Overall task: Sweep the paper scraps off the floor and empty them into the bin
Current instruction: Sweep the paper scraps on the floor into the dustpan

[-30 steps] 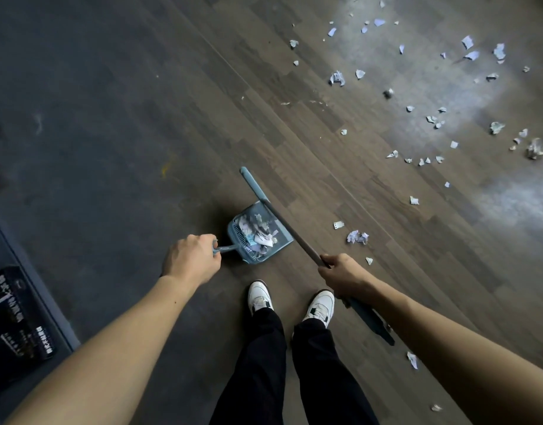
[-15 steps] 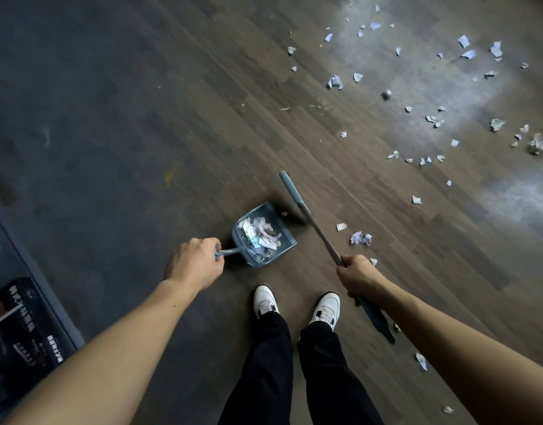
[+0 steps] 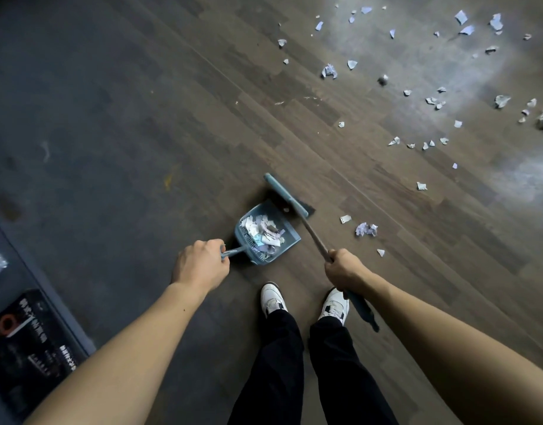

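Both hands are closed around tools. At far left, a black printed box [image 3: 25, 332] lies on a dark surface beside the floor [image 3: 126, 133]. The left hand [image 3: 201, 265] grips the short handle of the blue dustpan [image 3: 290, 242], with the fingers curled fully round it and the knuckles up. The pan rests on the floor just ahead of the left shoe [image 3: 271, 299]. The right hand [image 3: 344, 268] grips the shaft of the broom [image 3: 313, 234]. The dark butt end of the shaft projects behind the hand, past the right shoe [image 3: 334, 305].

Change against the frame half a second back: the broom head has moved left relative to the pan. It previously stood off the far right side of the pan. It now lies across the far edge of the pan mouth, with the dark bristles at that edge. The right hand has drawn in slightly toward the pan. The left hand and the dustpan hold their position.

Condition of the paper, left to right:
- The collected load [image 3: 264, 230] is a loose heap of torn and crumpled white and pale violet pieces, piled toward the handle end of the pan.
- Just right of the pan lie one flat scrap [image 3: 345, 219], one crumpled ball [image 3: 366, 230] and one small triangle [image 3: 380, 252], all clear of the broom.
- At upper right, many small paper scraps [image 3: 432, 101] are scattered over the brighter boards, well apart from the pan.
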